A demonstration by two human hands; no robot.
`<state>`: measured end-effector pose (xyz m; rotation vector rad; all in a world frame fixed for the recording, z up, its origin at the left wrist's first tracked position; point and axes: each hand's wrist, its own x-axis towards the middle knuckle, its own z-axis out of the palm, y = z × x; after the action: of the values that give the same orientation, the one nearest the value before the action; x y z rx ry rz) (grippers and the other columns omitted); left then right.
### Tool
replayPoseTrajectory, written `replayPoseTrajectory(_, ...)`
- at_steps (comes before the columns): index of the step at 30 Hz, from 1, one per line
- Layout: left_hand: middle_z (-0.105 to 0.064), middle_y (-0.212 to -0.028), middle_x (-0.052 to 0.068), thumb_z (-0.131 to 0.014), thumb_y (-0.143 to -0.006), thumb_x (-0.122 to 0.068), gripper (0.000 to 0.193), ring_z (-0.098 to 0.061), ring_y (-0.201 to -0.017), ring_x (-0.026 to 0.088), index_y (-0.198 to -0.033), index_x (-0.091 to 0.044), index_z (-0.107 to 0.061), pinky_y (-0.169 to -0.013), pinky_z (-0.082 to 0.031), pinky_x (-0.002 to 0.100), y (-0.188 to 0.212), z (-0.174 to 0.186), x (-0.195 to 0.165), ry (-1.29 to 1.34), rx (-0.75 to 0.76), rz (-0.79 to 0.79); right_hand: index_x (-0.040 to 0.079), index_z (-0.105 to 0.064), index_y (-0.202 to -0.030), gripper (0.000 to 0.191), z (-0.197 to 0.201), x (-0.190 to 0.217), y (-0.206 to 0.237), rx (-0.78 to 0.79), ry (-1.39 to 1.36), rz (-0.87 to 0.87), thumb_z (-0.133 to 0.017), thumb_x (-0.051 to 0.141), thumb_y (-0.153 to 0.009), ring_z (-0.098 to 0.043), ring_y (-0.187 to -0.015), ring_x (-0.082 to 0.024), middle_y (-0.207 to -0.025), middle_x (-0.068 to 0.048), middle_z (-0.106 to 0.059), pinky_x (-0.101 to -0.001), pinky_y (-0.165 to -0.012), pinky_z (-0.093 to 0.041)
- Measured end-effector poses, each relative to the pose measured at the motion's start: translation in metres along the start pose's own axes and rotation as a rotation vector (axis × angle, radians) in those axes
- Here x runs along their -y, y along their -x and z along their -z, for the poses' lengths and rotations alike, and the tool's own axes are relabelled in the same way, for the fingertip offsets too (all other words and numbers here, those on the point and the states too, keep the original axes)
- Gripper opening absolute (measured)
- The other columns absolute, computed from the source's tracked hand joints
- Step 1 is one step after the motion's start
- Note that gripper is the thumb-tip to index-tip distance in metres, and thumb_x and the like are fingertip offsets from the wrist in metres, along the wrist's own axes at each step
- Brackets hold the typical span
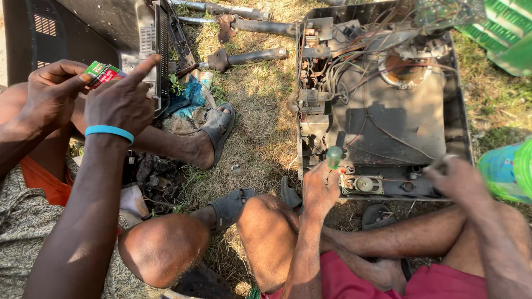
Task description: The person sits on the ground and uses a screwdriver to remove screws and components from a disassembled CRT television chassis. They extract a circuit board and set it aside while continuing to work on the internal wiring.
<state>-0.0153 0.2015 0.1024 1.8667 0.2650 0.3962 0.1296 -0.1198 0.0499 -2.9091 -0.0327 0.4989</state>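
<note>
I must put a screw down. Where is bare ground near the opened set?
Free: the dry grass patch between the grey sandal and the open grey television chassis. Crowded: the chassis's wired top, around the green-handled screwdriver, and the metal rods above the patch.

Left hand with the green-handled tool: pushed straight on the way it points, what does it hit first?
Likely the dark flat panel of the open chassis, just beyond the left hand and its tool. The wires lie further on. Depth is unclear.
</note>
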Motion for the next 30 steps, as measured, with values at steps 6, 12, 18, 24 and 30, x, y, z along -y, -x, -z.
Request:
replayPoseTrajectory(6, -0.076, -0.1, 0.019, -0.067, -0.097, -0.011, 0.017, -0.074, -0.091, 0.03, -0.111, -0.003, -0.073, -0.083, -0.056, 0.041, 0.005, -0.01, -0.008, 0.066, -0.022, -0.018, 0.004, -0.07, -0.122, 0.04, 0.08, -0.073, 0.032, -0.308, 0.029, -0.1, -0.07, 0.037, -0.099, -0.071, -0.104, -0.025, -0.11, -0.014, -0.075, -0.0389, -0.093, -0.056)
replayPoseTrajectory(12, -0.077, -0.104, 0.018, -0.069, -0.092, -0.01, 0.021, -0.075, -0.094, 0.028, -0.112, -0.007, -0.075, -0.085, -0.056, 0.038, 0.015, -0.028, -0.01, 0.077, 0.008, -0.043, 0.002, -0.057, -0.141, 0.059, 0.072, 0.05, 0.086, -0.116, -1.084, 0.596, -0.067, 0.041, -0.099, -0.066, -0.116, -0.022, -0.127, -0.013, -0.069, -0.0348, -0.101, -0.053)
replayPoseTrajectory(18, -0.077, -0.106, 0.017, -0.066, -0.089, -0.002, 0.024, -0.075, -0.099, 0.033, -0.11, -0.007, -0.076, -0.094, -0.057, 0.041, 0.034, -0.051, 0.024, -0.077, 0.061, -0.153, 0.002, -0.055, -0.119, 0.03, 0.039, 0.166, 0.132, 0.02, -1.323, 0.969, -0.063, 0.03, -0.108, -0.055, -0.091, -0.014, -0.101, -0.008, -0.061, -0.0299, -0.081, -0.049)
replayPoseTrajectory(24, -0.075, -0.103, 0.018, -0.068, -0.089, -0.008, 0.029, -0.072, -0.093, 0.036, -0.117, -0.014, -0.076, -0.083, -0.057, 0.045, 0.059, -0.066, 0.057, -0.232, 0.101, 0.005, 0.008, -0.05, -0.082, 0.043, 0.077, 0.136, 0.155, -0.367, -1.695, 0.775, -0.051, 0.029, -0.12, -0.042, -0.054, -0.01, -0.063, 0.0, -0.044, -0.032, -0.056, -0.044)
replayPoseTrajectory(30, -0.076, -0.095, 0.016, -0.066, -0.094, -0.011, 0.022, -0.075, -0.085, 0.03, -0.113, -0.012, -0.078, -0.078, -0.06, 0.04, 0.057, -0.08, 0.065, -0.093, 0.151, -0.107, 0.009, -0.052, -0.084, 0.034, 0.136, 0.093, 0.152, -0.395, -1.815, 0.518, -0.058, 0.03, -0.111, -0.035, -0.045, -0.015, -0.054, -0.001, -0.034, -0.0383, -0.049, -0.038)
